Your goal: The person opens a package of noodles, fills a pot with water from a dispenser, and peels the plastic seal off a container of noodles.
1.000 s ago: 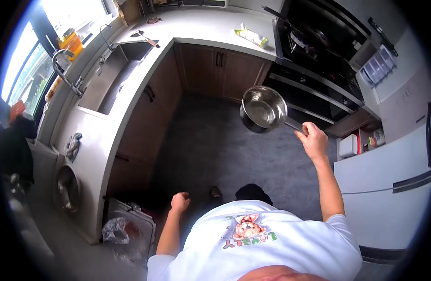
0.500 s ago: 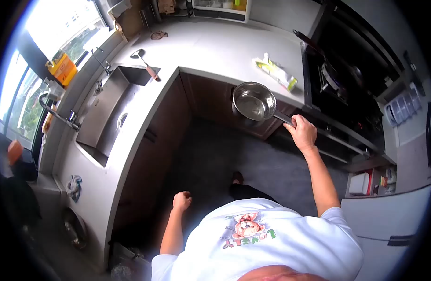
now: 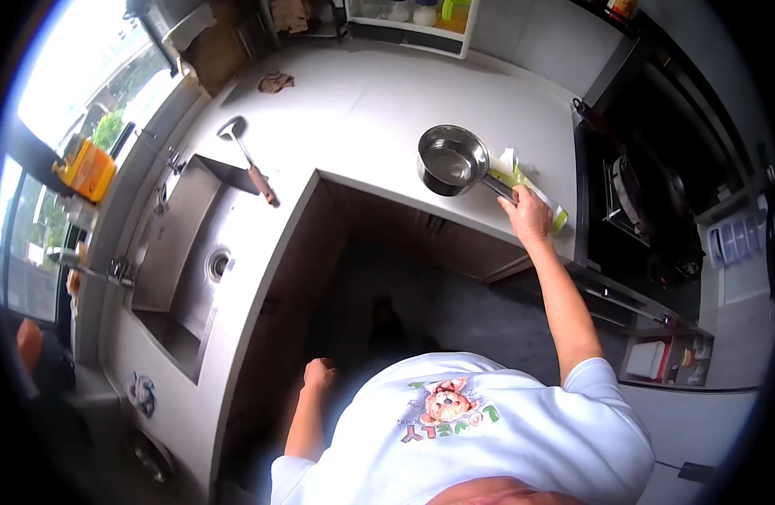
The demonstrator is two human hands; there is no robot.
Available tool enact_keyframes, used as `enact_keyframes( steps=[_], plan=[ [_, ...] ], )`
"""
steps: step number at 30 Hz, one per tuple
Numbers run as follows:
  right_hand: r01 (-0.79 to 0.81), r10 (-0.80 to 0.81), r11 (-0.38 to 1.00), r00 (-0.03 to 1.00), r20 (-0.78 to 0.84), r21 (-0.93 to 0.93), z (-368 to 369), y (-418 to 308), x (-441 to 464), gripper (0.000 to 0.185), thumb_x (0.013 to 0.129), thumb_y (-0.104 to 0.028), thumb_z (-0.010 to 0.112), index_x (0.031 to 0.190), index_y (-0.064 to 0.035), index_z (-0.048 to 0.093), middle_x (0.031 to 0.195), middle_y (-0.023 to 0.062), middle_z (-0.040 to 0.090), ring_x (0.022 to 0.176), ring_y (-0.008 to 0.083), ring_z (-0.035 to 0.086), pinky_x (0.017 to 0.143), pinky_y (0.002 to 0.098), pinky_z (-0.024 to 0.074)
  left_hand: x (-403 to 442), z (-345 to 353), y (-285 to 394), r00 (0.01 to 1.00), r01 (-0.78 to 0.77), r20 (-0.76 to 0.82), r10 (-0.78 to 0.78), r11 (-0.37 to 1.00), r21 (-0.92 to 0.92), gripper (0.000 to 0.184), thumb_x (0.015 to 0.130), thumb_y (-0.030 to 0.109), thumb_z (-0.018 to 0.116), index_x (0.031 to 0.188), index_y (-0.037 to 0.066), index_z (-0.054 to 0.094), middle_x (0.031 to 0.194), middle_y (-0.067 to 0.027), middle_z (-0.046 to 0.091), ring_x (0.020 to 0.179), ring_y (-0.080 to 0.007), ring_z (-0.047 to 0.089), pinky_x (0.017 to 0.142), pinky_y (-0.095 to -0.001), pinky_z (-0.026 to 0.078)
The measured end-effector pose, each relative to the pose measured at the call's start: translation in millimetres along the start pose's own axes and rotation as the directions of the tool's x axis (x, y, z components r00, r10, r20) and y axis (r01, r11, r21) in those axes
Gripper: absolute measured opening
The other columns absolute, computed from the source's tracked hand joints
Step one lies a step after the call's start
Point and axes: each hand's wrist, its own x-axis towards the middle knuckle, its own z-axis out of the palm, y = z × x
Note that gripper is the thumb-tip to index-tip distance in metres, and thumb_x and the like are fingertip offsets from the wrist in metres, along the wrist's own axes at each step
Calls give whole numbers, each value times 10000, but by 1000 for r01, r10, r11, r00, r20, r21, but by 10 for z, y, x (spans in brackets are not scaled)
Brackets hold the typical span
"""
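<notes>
Two taps stand beyond the sink (image 3: pixel 164 244) at my far left, near a yellow container (image 3: pixel 86 171) by the window. A turner (image 3: pixel 251 164) lies on the counter (image 3: pixel 362 84) beside the basin, its brown handle towards me. Nearest the cabinets, my left hand (image 3: pixel 320 373) hangs low with its fingers curled in; nothing shows in it, though I cannot tell how tightly it is closed.

Further right is the steel saucepan (image 3: pixel 452 160), mouth up, over the front part of the counter; whether its base touches I cannot tell. I judge it stiff, fairly light and hard to break, but nose-heavy, since the bowl sits out past my grip. Smooth metal could slip if wet, so the long handle is the place to hold, firmly, against twisting.

My right hand (image 3: pixel 529 215) is closed around that handle's outer end, just beside a green-and-white packet (image 3: pixel 559 221). The stove (image 3: pixel 640 210) is beyond.
</notes>
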Motion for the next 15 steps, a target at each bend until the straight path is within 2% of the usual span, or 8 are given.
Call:
enact_keyframes(
  steps=[7, 9, 15],
  plan=[
    [-160, 160, 987, 987, 15, -31, 484, -179, 586, 334, 744, -402, 699, 863, -111, 588, 761, 65, 642, 719, 294, 623, 629, 428, 461, 868, -935, 543, 981, -193, -14, 193, 980, 42, 358, 722, 167, 630, 1068, 81, 664, 1039, -166, 650, 989, -309, 618, 873, -375, 490],
    [-187, 189, 981, 981, 40, -51, 543, -250, 687, 316, 761, -386, 687, 884, -109, 597, 820, 68, 649, 790, 277, 628, 676, 414, 477, 1091, -1063, 648, 969, -248, 10, 248, 965, 90, 361, 724, 170, 624, 1071, 77, 662, 1040, -173, 648, 986, -317, 616, 872, -378, 491],
    [-299, 306, 951, 946, 107, -74, 627, -416, 889, 327, 773, -378, 679, 930, -104, 592, 868, 64, 653, 837, 275, 628, 701, 413, 477, 1387, -1327, 973, 930, -366, 75, 360, 924, 110, 361, 729, 175, 620, 1071, 68, 659, 1019, -192, 645, 968, -340, 614, 873, -389, 490]
  ],
)
